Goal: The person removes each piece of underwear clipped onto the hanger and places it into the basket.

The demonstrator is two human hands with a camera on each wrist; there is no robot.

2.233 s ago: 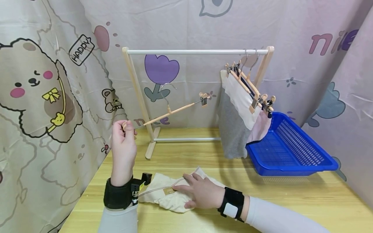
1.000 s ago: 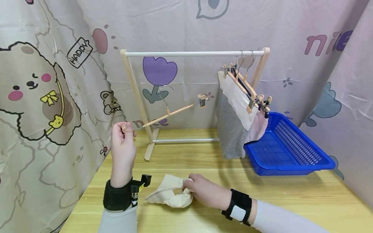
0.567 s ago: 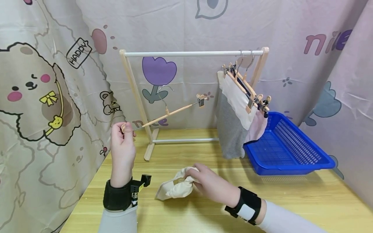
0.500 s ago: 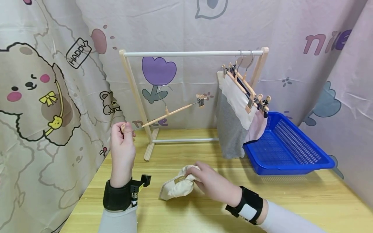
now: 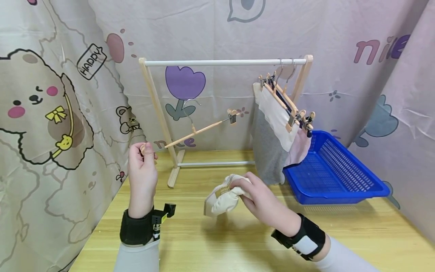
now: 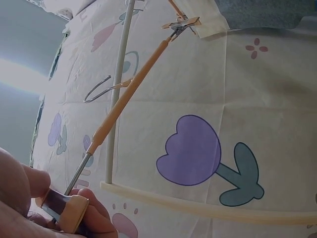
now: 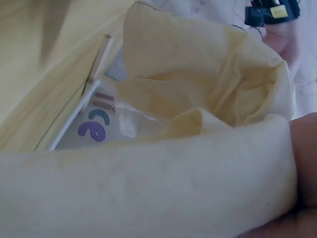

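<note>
My left hand [image 5: 142,162] grips one end clip of a wooden clip hanger [image 5: 195,133]. The bar slants up to the right, its metal hook points up, and the far clip [image 5: 232,116] has nothing in it. In the left wrist view the near clip [image 6: 64,208] sits between thumb and fingers. My right hand [image 5: 259,196] pinches a bunched cream cloth [image 5: 225,202] above the table. A tan label and a dark stitched edge show on the cloth. In the right wrist view the cloth [image 7: 148,183] fills much of the picture, its folds gaping, with some fingers hidden behind it.
Behind the hands stands a wooden rack with a white rail [image 5: 217,62]. At its right end hang hangers with white-and-grey cloth [image 5: 272,151] and pink cloth [image 5: 300,147]. A blue basket [image 5: 336,198] is at the right on the wooden table [image 5: 183,245]. A printed curtain surrounds it.
The right hand, earlier flat on the spread cloth, has gathered it up and lifted it off the table, moving right and toward the rack. The left hand and hanger have barely moved.
</note>
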